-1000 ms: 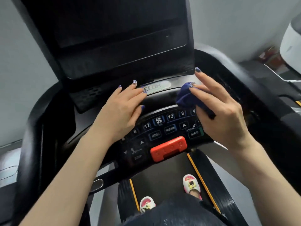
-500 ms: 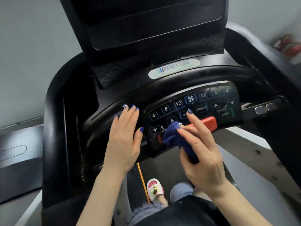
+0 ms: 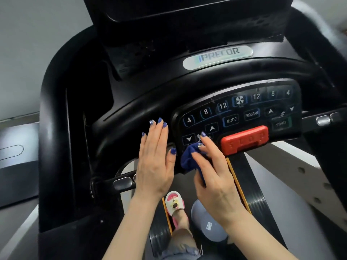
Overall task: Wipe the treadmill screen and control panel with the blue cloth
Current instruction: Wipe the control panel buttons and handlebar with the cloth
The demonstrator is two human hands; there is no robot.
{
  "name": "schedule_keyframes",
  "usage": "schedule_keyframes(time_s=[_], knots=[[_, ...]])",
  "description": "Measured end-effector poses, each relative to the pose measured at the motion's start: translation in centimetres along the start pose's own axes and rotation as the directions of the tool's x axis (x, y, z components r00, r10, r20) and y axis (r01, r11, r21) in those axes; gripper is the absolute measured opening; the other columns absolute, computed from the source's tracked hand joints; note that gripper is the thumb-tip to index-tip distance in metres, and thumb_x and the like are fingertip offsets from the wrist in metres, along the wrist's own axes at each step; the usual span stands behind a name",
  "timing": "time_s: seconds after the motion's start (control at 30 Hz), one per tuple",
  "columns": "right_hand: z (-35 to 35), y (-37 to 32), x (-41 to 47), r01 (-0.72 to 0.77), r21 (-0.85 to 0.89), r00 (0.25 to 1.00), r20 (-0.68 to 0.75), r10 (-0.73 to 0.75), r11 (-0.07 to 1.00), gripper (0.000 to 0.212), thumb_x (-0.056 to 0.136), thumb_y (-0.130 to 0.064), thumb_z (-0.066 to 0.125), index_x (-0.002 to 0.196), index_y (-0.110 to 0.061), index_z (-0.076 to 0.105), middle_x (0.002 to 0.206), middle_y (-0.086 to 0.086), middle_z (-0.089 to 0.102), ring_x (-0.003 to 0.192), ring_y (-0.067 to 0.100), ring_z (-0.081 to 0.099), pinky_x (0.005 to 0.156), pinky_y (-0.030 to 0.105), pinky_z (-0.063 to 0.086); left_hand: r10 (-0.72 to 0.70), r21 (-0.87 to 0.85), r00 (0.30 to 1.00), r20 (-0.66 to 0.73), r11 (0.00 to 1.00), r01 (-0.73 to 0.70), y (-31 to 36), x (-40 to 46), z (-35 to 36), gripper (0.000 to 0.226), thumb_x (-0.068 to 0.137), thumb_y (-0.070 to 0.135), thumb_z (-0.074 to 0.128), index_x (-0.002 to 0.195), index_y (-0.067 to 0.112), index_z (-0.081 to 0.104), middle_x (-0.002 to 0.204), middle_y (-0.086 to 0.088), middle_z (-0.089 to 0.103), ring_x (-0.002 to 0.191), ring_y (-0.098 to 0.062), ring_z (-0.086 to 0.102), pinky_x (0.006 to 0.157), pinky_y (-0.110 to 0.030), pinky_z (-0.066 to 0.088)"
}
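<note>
The black control panel (image 3: pixel 242 109) with numbered keys, MODE, PROGRAM, START and a red stop bar (image 3: pixel 244 139) sits in the middle. My right hand (image 3: pixel 214 173) holds the bunched blue cloth (image 3: pixel 189 158) and presses it on the panel's lower left corner, near the down arrow key. Flat on the black console just left of the panel rests my left hand (image 3: pixel 155 160), fingers straight. Only the dark lower edge of the screen (image 3: pixel 187 8) shows at the top.
A silver PRECOR badge (image 3: pixel 217 56) lies above the curved black handlebar (image 3: pixel 206 79). Metal grip sensors (image 3: pixel 122 182) stick out on both sides. Below are the treadmill belt (image 3: pixel 253 203), a sandalled foot (image 3: pixel 174 203) and a grey round object (image 3: pixel 208 224).
My right hand carried the cloth from the panel's upper right down to its lower left corner. My left hand slid down the console to beside the panel. The view tilted down.
</note>
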State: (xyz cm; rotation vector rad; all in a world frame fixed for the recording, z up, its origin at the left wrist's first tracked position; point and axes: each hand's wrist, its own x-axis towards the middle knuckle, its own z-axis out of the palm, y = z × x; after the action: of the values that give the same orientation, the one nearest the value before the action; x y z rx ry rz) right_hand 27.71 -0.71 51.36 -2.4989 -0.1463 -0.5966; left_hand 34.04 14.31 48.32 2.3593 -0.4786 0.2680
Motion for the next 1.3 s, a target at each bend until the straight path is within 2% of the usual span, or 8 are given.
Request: schedule_keyframes(time_s=[0.17, 0.37, 0.43, 0.53, 0.67, 0.97, 1.13, 1.3], knots=[[0.9, 0.6, -0.7, 0.045, -0.213, 0.994, -0.083, -0.064, 0.976, 0.029, 0.096, -0.007, 0.049, 0.112, -0.007, 0.073, 0.136, 0.022, 0.051, 0.125, 0.028, 0.053, 0.096, 0.037, 0.034, -0.005, 0.024, 0.998, -0.063, 1.000, 0.006, 0.1, -0.1, 0.4, 0.051, 0.106, 0.022, 0.037, 0.152, 0.002, 0.034, 0.161, -0.012, 0.032, 0.153, -0.024, 0.023, 0.126, -0.043, 0.014], [2.0, 2.3, -1.2, 0.084, -0.177, 0.989, -0.104, -0.103, 0.981, 0.025, 0.101, -0.034, 0.055, 0.121, -0.020, 0.061, 0.131, 0.015, 0.055, 0.116, 0.029, 0.054, 0.089, 0.040, 0.036, -0.015, 0.056, 0.989, -0.150, 0.998, 0.024, 0.2, -0.2, 0.7, 0.050, 0.105, 0.022, 0.035, 0.151, 0.001, 0.038, 0.160, -0.010, 0.035, 0.153, -0.024, 0.025, 0.126, -0.041, 0.014], [2.3, 2.3, -0.9, 0.094, -0.094, 0.983, -0.146, -0.107, 0.991, 0.024, 0.101, -0.031, 0.055, 0.118, -0.016, 0.062, 0.127, 0.014, 0.052, 0.108, 0.030, 0.053, 0.086, 0.040, 0.041, -0.016, 0.087, 0.985, -0.170, 0.996, 0.031, 0.1, -0.3, 0.8, 0.051, 0.105, 0.023, 0.035, 0.151, 0.001, 0.039, 0.159, -0.010, 0.036, 0.153, -0.023, 0.025, 0.127, -0.039, 0.013], [2.4, 2.4, -0.5, 0.093, 0.043, 0.976, -0.200, -0.082, 0.995, 0.015, 0.094, -0.010, 0.065, 0.105, -0.003, 0.072, 0.115, 0.022, 0.059, 0.096, 0.033, 0.055, 0.083, 0.038, 0.050, -0.013, 0.116, 0.981, -0.194, 0.993, 0.036, 0.2, -0.4, 1.0, 0.051, 0.106, 0.025, 0.035, 0.151, 0.002, 0.039, 0.159, -0.009, 0.037, 0.152, -0.022, 0.025, 0.127, -0.037, 0.011], [1.3, 2.8, -0.8, 0.105, 0.120, 0.977, -0.197, -0.080, 0.987, 0.013, 0.087, 0.004, 0.069, 0.099, 0.003, 0.074, 0.107, 0.024, 0.060, 0.095, 0.033, 0.057, 0.094, 0.022, 0.043, 0.001, 0.131, 0.983, -0.182, 0.991, 0.023, 0.1, -0.5, 1.1, 0.053, 0.106, 0.027, 0.037, 0.153, 0.003, 0.037, 0.160, -0.010, 0.036, 0.153, -0.023, 0.023, 0.127, -0.038, 0.010], [2.8, 1.8, -2.9, 0.026, 0.104, 0.971, -0.241, 0.000, 0.994, 0.015, 0.086, 0.002, 0.067, 0.099, 0.002, 0.074, 0.109, 0.023, 0.060, 0.097, 0.032, 0.058, 0.092, 0.026, 0.047, 0.056, 0.137, 0.988, -0.147, 0.990, -0.036, 0.0, -0.5, 0.9, 0.053, 0.105, 0.027, 0.040, 0.152, 0.003, 0.037, 0.159, -0.009, 0.036, 0.153, -0.025, 0.025, 0.127, -0.043, 0.013], [3.8, 0.7, -2.8, -0.052, 0.168, 0.965, -0.245, 0.093, 0.984, 0.029, 0.091, -0.025, 0.073, 0.101, 0.002, 0.072, 0.114, 0.021, 0.057, 0.101, 0.030, 0.056, 0.091, 0.030, 0.050, 0.071, 0.134, 0.988, -0.138, 0.990, -0.053, -0.2, -0.5, 0.7, 0.052, 0.104, 0.024, 0.042, 0.151, 0.002, 0.038, 0.159, -0.009, 0.036, 0.153, -0.025, 0.024, 0.126, -0.044, 0.013], [4.3, -0.2, -2.2, -0.063, 0.159, 0.950, -0.293, 0.108, 0.985, 0.017, 0.085, -0.006, 0.075, 0.098, 0.005, 0.070, 0.109, 0.019, 0.061, 0.100, 0.027, 0.057, 0.096, 0.023, 0.045, 0.059, 0.073, 0.989, -0.134, 0.996, -0.049, -0.3, -0.7, 0.6, 0.050, 0.104, 0.021, 0.041, 0.151, 0.003, 0.039, 0.159, -0.008, 0.037, 0.153, -0.023, 0.023, 0.127, -0.043, 0.012]])
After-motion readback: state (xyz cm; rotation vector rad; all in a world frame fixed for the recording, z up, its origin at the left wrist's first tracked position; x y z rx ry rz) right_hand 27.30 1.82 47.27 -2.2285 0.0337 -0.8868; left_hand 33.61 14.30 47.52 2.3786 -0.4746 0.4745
